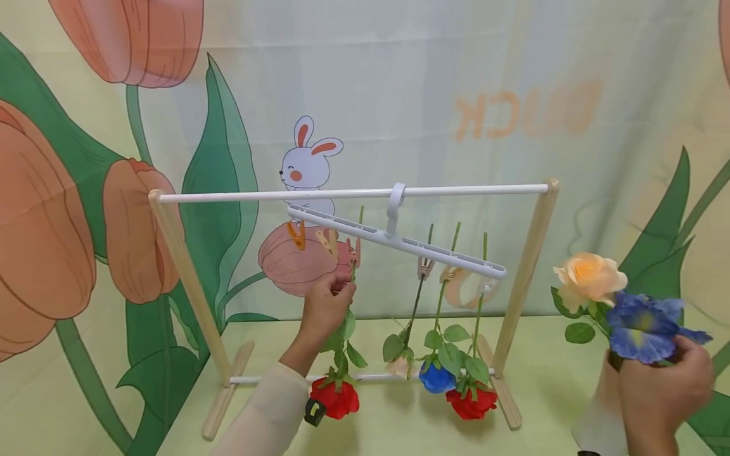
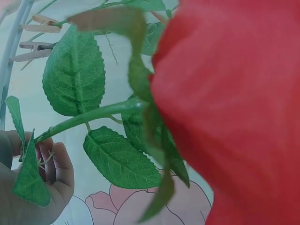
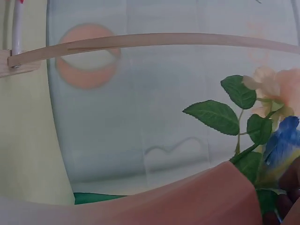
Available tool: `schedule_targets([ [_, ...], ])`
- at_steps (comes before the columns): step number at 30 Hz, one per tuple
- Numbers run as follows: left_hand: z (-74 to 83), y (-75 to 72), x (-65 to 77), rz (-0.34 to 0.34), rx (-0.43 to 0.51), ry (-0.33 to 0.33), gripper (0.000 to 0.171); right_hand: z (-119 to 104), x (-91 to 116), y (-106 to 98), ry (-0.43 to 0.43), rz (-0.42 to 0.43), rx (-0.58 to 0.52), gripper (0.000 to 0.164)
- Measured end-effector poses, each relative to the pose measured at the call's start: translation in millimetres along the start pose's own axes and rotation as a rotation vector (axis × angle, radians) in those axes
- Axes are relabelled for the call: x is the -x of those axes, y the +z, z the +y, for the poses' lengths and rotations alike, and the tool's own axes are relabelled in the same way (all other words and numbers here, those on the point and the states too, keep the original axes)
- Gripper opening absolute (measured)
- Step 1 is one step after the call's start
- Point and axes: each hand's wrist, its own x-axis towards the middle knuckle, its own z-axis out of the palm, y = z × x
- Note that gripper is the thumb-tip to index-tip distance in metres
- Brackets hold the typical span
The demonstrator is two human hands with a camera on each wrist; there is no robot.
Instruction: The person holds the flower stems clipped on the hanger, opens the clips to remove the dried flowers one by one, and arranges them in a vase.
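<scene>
My left hand [image 1: 325,307] pinches the green stem of a red rose [image 1: 335,398], just under a pink clip [image 1: 354,252]. That rose hangs head down; its petals [image 2: 234,93] fill the right of the left wrist view. The clip belongs to a white hanger [image 1: 342,226], hooked on a rack's top bar and tilted down to the right. At far right my right hand [image 1: 664,386] grips a blue iris [image 1: 644,326] by its bloom at the mouth of a pale vase [image 1: 599,411]. A peach rose [image 1: 590,278] stands beside the iris. The iris's stem is hidden.
From the hanger's right half hang a pale rose [image 1: 401,366], a blue rose [image 1: 437,377] and another red rose [image 1: 472,402]. Bare orange [image 1: 296,235] and beige clips [image 1: 327,242] hang at left. Wooden posts [image 1: 525,278] carry the white top bar [image 1: 473,190].
</scene>
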Motion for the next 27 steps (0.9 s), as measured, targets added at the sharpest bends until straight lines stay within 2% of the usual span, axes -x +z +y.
schedule_targets([
  [3,-0.2,-1.6,0.8,-0.005,0.007,-0.017,0.021,-8.4,2.0,-2.0,0.054,0.043,-0.026,0.029],
  [10,-0.9,-2.7,0.1,-0.006,0.012,0.001,0.020,-32.1,6.1,-8.1,-0.033,0.139,-0.133,0.028],
  [13,-0.4,-2.6,0.2,-0.009,0.016,-0.005,0.020,-44.7,10.2,-9.7,-0.094,0.148,-0.201,0.031],
  [15,0.2,-2.4,0.5,-0.014,0.021,-0.016,0.020,-52.5,14.7,-9.0,-0.142,0.142,-0.217,0.026],
  [18,1.1,-2.1,1.4,-0.019,0.023,-0.021,0.019,-65.1,23.6,-6.0,-0.182,0.115,-0.245,0.017],
  [21,1.1,-1.3,1.8,-0.019,0.022,-0.014,0.019,-75.5,36.0,-0.5,-0.217,0.068,-0.282,0.016],
  [27,-0.2,-0.6,2.5,-0.031,0.027,-0.011,0.020,-89.3,72.1,19.0,-0.328,-0.106,-0.361,0.014],
])
